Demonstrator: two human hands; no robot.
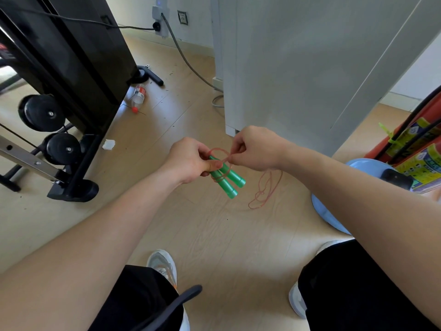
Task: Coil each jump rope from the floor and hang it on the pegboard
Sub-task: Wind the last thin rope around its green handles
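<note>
My left hand (pixel 191 161) grips two green jump rope handles (pixel 229 182) side by side, their free ends pointing down and right. A thin pink rope (pixel 265 189) is wound around the handles and forms a small loop above them. My right hand (pixel 257 149) pinches that rope just right of the handles. The rest of the rope hangs below my right hand in loose loops over the wooden floor. No pegboard is in view.
A black exercise machine (pixel 62 68) with wheels stands at the left. A plastic bottle (pixel 138 96) lies on the floor beside it. A grey cabinet (pixel 310 68) rises ahead. A blue basin (pixel 331 211) and red extinguishers (pixel 415 149) sit at the right. My feet are below.
</note>
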